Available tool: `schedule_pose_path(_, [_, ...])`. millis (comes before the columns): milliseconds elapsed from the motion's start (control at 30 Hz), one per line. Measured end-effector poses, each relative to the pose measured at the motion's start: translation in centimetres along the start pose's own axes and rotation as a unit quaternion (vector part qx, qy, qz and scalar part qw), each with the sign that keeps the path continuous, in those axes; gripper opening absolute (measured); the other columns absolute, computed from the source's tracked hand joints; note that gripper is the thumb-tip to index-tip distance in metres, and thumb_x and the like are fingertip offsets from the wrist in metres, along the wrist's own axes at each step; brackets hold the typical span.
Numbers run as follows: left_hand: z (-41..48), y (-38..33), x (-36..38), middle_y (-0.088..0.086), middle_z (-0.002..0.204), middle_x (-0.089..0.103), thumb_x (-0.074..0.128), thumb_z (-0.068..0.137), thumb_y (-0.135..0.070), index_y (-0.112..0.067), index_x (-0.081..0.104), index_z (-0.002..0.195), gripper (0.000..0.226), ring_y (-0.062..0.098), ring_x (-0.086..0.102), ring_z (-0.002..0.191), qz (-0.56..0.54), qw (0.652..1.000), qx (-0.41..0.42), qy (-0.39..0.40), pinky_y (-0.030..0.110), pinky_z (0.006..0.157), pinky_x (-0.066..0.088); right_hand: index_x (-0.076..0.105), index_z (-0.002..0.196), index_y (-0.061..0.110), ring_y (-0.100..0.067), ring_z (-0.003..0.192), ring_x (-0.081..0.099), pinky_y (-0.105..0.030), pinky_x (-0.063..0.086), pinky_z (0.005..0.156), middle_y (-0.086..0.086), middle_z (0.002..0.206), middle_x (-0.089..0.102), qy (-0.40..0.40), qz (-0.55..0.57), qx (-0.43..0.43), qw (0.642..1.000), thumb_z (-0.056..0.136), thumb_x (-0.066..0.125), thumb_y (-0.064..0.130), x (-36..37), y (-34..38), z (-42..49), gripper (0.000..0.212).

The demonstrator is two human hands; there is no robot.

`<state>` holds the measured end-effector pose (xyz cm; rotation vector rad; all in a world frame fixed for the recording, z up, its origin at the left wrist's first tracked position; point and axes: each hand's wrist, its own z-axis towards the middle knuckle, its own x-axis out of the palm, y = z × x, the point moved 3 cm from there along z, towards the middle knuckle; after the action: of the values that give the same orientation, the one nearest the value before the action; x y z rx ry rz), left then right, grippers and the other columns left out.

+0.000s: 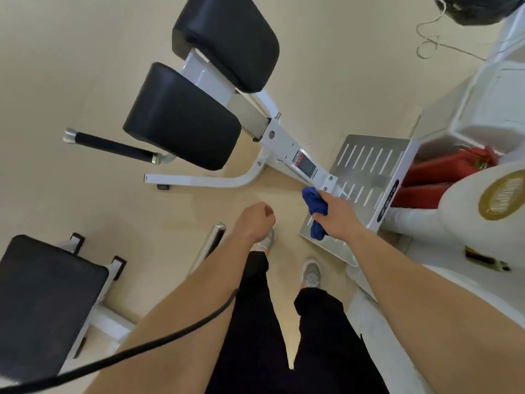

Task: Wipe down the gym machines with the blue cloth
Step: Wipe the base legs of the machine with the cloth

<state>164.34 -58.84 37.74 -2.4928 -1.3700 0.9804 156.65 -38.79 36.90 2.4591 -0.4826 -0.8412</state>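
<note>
A white-framed gym machine point(287, 143) with two black pads point(181, 118) stands ahead of me on the beige floor. Its slotted metal footplate point(366, 166) lies at the right. My right hand point(338, 214) grips the bunched blue cloth point(315, 211) and holds it against the lower end of the white frame, where it meets the footplate. My left hand point(254, 220) hangs in front of me with its fingers curled into a loose fist, holding nothing.
A black handle bar point(113, 146) sticks out left of the pads. Another black-padded bench point(42, 302) stands at the lower left. White equipment point(460, 211) and red objects point(434, 172) crowd the right side. A black cable point(136, 351) crosses my left forearm.
</note>
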Motion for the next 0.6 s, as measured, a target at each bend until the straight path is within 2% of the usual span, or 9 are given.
schedule_pose_path(100, [1.2,3.4,4.3,0.001,0.118,0.065,0.055,0.094,-0.025,-0.017,0.063,0.117,0.026,0.021,0.059,0.110,-0.063,0.997,-0.026,-0.019,0.032,0.095,0.046,0.040,0.147,0.021,-0.026,0.111,0.058,-0.034,0.045,0.091,-0.002,0.122,0.059,0.011,0.003,0.011,1.000,0.091,0.062,0.010,3.1,-2.6,2.2,0.062])
schedule_pose_path(200, [3.8,6.4,8.8,0.000,0.118,0.065,0.055,0.094,-0.026,-0.016,0.062,0.121,0.029,0.019,0.059,0.109,-0.111,0.992,-0.048,-0.025,0.029,0.093,0.045,0.040,0.138,0.016,-0.024,0.103,0.058,-0.031,0.043,0.085,0.000,0.117,0.055,0.012,0.023,0.026,0.999,0.089,0.067,0.014,6.7,-5.4,5.0,0.056])
schedule_pose_path(267, [6.7,8.3,11.8,-0.001,0.117,0.066,0.054,0.094,-0.028,-0.018,0.062,0.119,0.029,0.018,0.061,0.106,-0.136,0.989,-0.058,-0.025,0.030,0.092,0.047,0.038,0.131,0.015,-0.023,0.097,0.057,-0.036,0.047,0.084,-0.001,0.115,0.054,0.017,0.026,0.039,0.999,0.089,0.069,0.018,9.4,-7.5,7.3,0.052])
schedule_pose_path(433, [17.0,11.8,17.4,-0.007,0.111,0.065,0.053,0.095,-0.038,-0.026,0.053,0.127,0.035,0.014,0.064,0.098,-0.255,0.964,-0.067,-0.046,0.035,0.090,0.052,0.042,0.112,0.028,-0.023,0.091,0.063,-0.045,0.054,0.084,-0.001,0.109,0.061,-0.006,0.086,0.044,0.995,0.084,0.069,0.020,15.5,-13.0,15.2,0.041])
schedule_pose_path(533, [24.5,14.0,20.1,-0.014,0.110,0.063,0.056,0.094,-0.041,-0.037,0.042,0.137,0.046,0.012,0.064,0.099,-0.329,0.940,-0.034,-0.078,0.035,0.090,0.053,0.051,0.109,0.032,-0.019,0.092,0.065,-0.034,0.053,0.078,0.004,0.106,0.065,-0.039,0.134,0.030,0.990,0.081,0.071,0.019,19.4,-16.1,21.9,0.037])
schedule_pose_path(600, [30.0,15.7,21.1,-0.014,0.109,0.065,0.058,0.093,-0.037,-0.041,0.040,0.139,0.050,0.011,0.064,0.097,-0.340,0.936,-0.012,-0.095,0.032,0.086,0.053,0.055,0.114,0.031,-0.015,0.096,0.065,-0.028,0.049,0.077,0.009,0.107,0.065,-0.068,0.144,0.007,0.987,0.082,0.072,0.021,21.7,-17.7,27.2,0.037])
